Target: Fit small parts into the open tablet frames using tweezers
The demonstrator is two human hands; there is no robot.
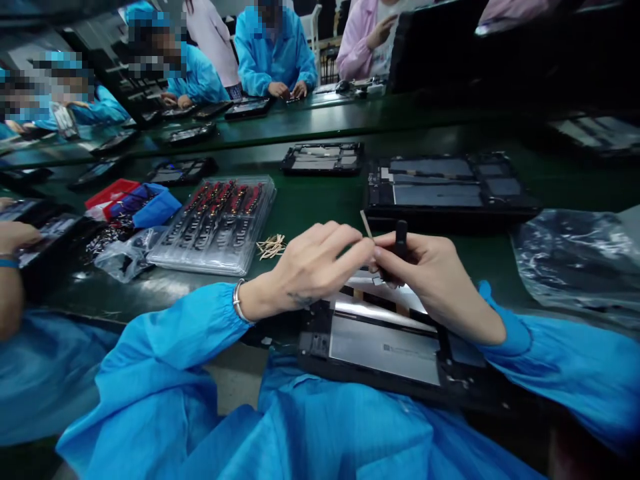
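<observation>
At the desk's near edge we log an opened tablet [385, 347]. Above it, our left hand [310, 267] has its grip pinched on a thin strip [367, 224]; our right hand [430, 273] has its grip closed round a black tool [400, 239]. A clear parts tray [215, 223] sits left.

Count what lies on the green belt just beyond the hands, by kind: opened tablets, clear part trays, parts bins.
Opened tablets: 2, one large, one smaller
Clear part trays: 1
Parts bins: 2, one red, one blue
Total: 5
</observation>
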